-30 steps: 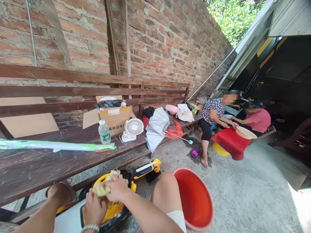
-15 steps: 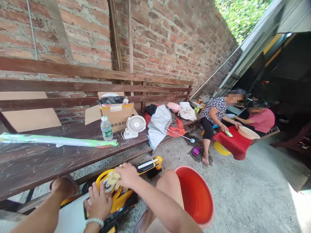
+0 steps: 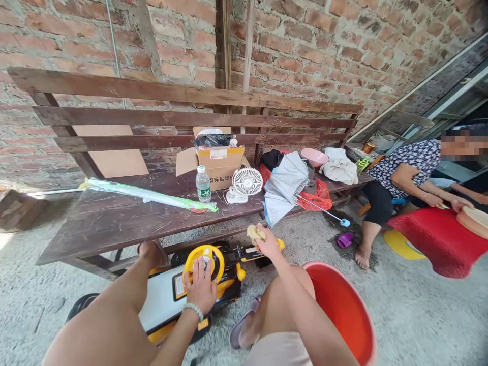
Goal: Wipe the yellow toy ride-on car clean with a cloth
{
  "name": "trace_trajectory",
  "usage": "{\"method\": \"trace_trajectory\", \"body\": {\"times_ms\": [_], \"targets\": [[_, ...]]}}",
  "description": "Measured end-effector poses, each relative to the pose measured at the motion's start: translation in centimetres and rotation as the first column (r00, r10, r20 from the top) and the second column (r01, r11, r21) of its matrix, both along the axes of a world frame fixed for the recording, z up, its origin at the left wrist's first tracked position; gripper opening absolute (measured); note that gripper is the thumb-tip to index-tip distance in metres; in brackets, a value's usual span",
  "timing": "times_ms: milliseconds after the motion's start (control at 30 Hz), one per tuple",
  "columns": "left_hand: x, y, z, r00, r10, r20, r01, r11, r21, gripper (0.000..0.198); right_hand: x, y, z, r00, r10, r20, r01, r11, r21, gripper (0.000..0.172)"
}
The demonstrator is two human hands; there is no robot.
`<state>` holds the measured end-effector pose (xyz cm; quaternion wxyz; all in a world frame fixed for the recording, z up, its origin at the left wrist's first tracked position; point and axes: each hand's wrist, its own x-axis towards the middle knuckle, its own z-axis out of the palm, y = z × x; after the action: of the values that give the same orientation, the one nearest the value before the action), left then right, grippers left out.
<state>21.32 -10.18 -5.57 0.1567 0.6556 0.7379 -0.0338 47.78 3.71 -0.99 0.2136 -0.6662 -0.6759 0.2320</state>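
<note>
A yellow and white toy ride-on car (image 3: 179, 300) lies on the ground between my knees. My left hand (image 3: 200, 290) rests on its yellow steering wheel (image 3: 204, 262), fingers curled over the lower rim. My right hand (image 3: 267, 243) is closed on a crumpled yellowish cloth (image 3: 254, 233) and presses it on the car's front end, near the bench's lower rail. An orange-red basin (image 3: 343, 312) stands by my right leg.
A dark wooden bench (image 3: 114, 218) against the brick wall carries a long green-wrapped pole (image 3: 148, 194), a water bottle (image 3: 203, 184), a cardboard box (image 3: 219, 163), a small white fan (image 3: 245, 184) and a grey umbrella (image 3: 284, 185). At the right a seated person (image 3: 404, 175) works over a red stool (image 3: 438, 239).
The view has dropped and swung left. My right hand carried the cloth from the steering wheel forward to the car's front. My left hand moved up onto the wheel.
</note>
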Motion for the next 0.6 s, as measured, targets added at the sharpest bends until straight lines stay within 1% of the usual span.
{"method": "trace_trajectory", "body": {"times_ms": [67,133,167,233,367,433,500,600], "targets": [[-0.1,0.0,-0.1,1.0,0.003,0.0,-0.003,1.0,-0.011,0.07,-1.5,-0.7,-1.3,0.986,0.112,0.121,-0.105,0.992,-0.064,0.055],[-0.2,0.0,-0.3,1.0,0.0,0.007,0.0,1.0,-0.016,0.07,-2.3,-1.4,-2.0,0.959,0.184,0.214,-0.169,0.982,-0.086,0.053],[-0.3,0.0,-0.3,1.0,-0.002,0.012,0.002,1.0,-0.013,0.071,-2.2,-1.6,-2.3,0.947,0.202,0.251,-0.185,0.979,-0.088,0.053],[-0.3,0.0,-0.4,1.0,-0.002,0.02,0.002,1.0,0.0,0.071,-0.9,-1.7,-2.5,0.923,0.208,0.323,-0.187,0.978,-0.094,0.056],[-0.2,0.0,-0.3,1.0,0.01,0.026,-0.01,1.0,0.016,0.071,3.8,-1.7,-2.8,0.924,0.047,0.38,-0.031,0.998,-0.05,0.06],[-0.1,0.0,-0.2,1.0,0.003,0.029,-0.003,1.0,0.015,0.07,5.1,-1.6,-2.9,0.927,-0.007,0.376,0.025,0.999,-0.042,0.061],[0.0,0.0,-0.1,0.999,0.002,0.038,-0.003,1.0,0.017,0.07,4.8,-1.6,-3.0,0.929,-0.066,0.365,0.091,0.994,-0.053,0.059],[-0.1,0.0,-0.1,0.998,0.014,0.056,-0.015,1.0,0.027,0.07,2.0,-2.2,-3.2,0.928,-0.191,0.319,0.215,0.976,-0.043,0.055]]}}
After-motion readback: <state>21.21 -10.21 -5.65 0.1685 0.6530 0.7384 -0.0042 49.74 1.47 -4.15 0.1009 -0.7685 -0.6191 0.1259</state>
